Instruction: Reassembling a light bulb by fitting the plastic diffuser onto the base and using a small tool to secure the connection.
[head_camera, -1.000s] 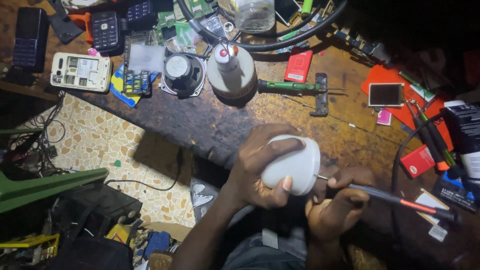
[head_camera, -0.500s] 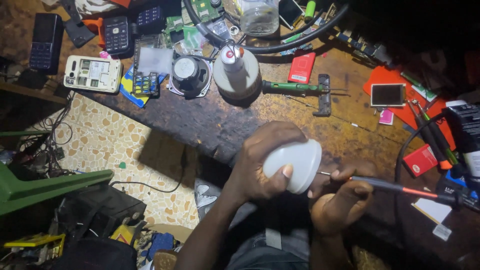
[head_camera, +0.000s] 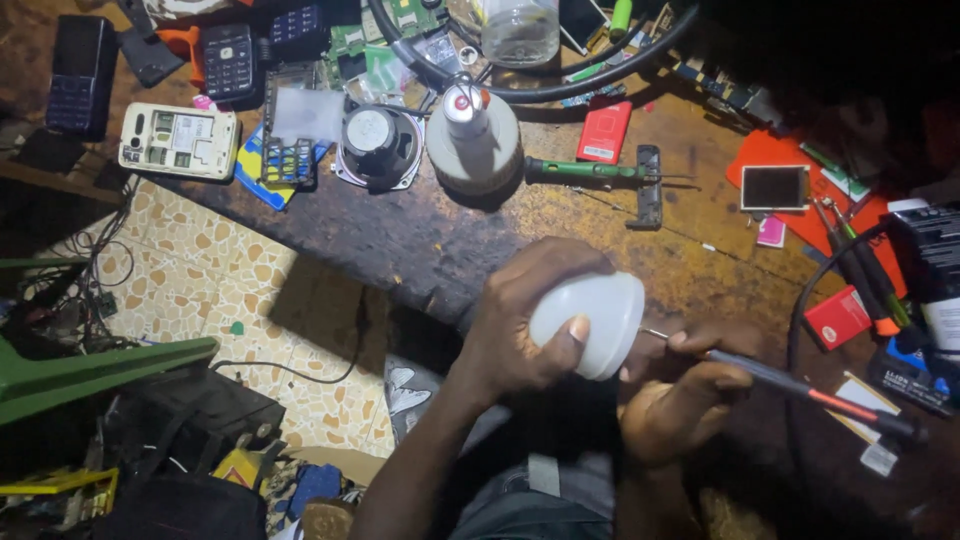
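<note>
Both hands busy over dark wooden tabletop edge: left hand wrapped around white rounded plastic bulb housing, right hand closed on red-and-black-handled screwdriver, tip at housing seam, barely shifted since a second ago, prying apparently ongoing.

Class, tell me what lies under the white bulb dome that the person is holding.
Beneath the white bulb dome, only dark table edge and clothing show; the left hand covers its near side.

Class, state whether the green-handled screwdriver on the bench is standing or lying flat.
Lying flat: the green-handled screwdriver rests lengthwise on the wooden bench, untouched by either hand.
</note>
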